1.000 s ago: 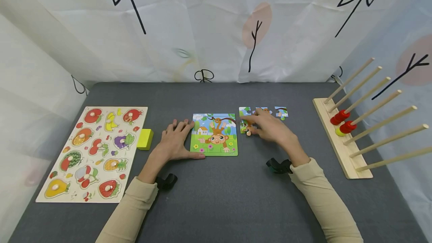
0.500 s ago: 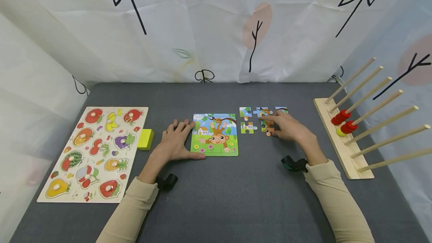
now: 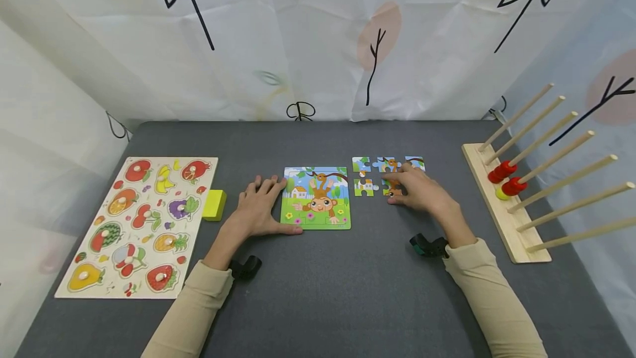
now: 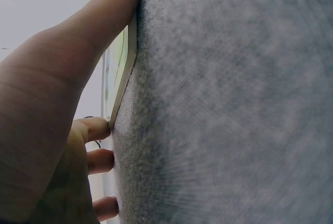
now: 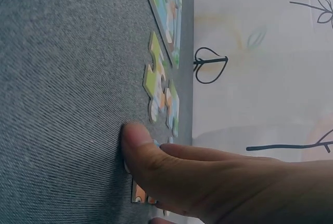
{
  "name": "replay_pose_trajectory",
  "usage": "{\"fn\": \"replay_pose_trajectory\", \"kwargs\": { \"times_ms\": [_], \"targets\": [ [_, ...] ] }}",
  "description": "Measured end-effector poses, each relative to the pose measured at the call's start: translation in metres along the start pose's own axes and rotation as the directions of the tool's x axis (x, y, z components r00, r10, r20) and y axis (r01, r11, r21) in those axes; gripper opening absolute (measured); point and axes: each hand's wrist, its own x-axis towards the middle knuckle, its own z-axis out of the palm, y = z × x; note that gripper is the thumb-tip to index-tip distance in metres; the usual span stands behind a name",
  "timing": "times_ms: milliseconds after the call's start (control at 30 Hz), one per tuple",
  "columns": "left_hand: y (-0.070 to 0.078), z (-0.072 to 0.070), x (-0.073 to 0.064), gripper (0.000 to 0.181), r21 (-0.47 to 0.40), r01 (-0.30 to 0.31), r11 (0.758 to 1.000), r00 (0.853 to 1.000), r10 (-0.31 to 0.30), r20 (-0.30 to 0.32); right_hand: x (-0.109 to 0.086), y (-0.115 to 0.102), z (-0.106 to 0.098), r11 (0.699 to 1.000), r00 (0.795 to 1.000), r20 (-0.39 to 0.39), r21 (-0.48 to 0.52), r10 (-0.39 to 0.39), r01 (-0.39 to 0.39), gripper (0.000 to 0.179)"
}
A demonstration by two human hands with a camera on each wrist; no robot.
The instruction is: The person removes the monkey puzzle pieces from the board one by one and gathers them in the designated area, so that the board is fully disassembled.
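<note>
My left hand [image 3: 259,210] lies spread at the left side of a square monkey jigsaw puzzle [image 3: 318,199]. Its thumb runs along the near edge, and the index fingertip is at the left edge. To the right, my right hand [image 3: 421,189] pinches a brown-and-green puzzle piece [image 3: 393,185] flat on the cloth, thumb at the near side and index finger at the far left. Beside it are a house piece [image 3: 364,188], a sky piece [image 3: 361,164], a monkey piece [image 3: 385,164] and a branch piece [image 3: 416,162]. The thumb [image 5: 138,134] partly hides the pinched piece in the right wrist view.
A fruit knob puzzle board [image 3: 169,286] lies at the left, with a yellow block [image 3: 213,205] by its right edge. At the right stands a wooden peg rack [image 3: 517,231] with red and yellow beads [image 3: 512,187]. A patterned white curtain [image 3: 318,43] hangs behind the grey table.
My right hand has shifted right with the brown-and-green puzzle piece, from beside the monkey puzzle to below the monkey piece, uncovering the house piece. My left hand stays in place.
</note>
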Motion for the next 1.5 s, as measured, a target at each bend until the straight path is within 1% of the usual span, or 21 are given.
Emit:
{"fn": "replay_pose_trajectory", "kwargs": {
  "times_ms": [767, 867, 1000, 1200, 1300, 1500],
  "targets": [
    [-0.002, 0.001, 0.001, 0.122, -0.005, 0.001, 1.0, 1.0, -0.001, -0.002, 0.0, -0.003, 0.003, 1.0, 1.0, -0.016, 0.002, 0.013, -0.013, 0.056],
    [-0.002, 0.001, 0.001, 0.122, -0.007, 0.002, 1.0, 1.0, -0.002, -0.002, 0.0, -0.005, 0.002, 1.0, 0.999, -0.038, 0.001, 0.018, -0.018, 0.057],
    [-0.002, 0.001, 0.0, 0.121, -0.01, 0.005, 1.0, 1.0, -0.005, 0.001, 0.002, -0.012, 0.0, 1.0, 0.997, -0.074, 0.01, 0.007, -0.006, 0.056],
    [-0.001, 0.001, 0.0, 0.122, -0.002, 0.002, 1.0, 1.0, -0.002, 0.002, 0.008, -0.026, 0.0, 0.997, 0.993, -0.099, 0.038, -0.059, 0.063, 0.051],
    [0.0, 0.0, 0.001, 0.122, -0.006, 0.007, 1.0, 1.0, -0.007, 0.005, 0.011, -0.034, 0.001, 0.995, 0.991, -0.102, 0.046, -0.088, 0.093, 0.053],
    [0.002, -0.004, 0.002, 0.123, 0.016, 0.017, 1.0, 1.0, -0.017, 0.006, 0.017, -0.052, 0.004, 0.995, 0.995, -0.061, 0.062, -0.079, 0.083, 0.055]
  ]
}}
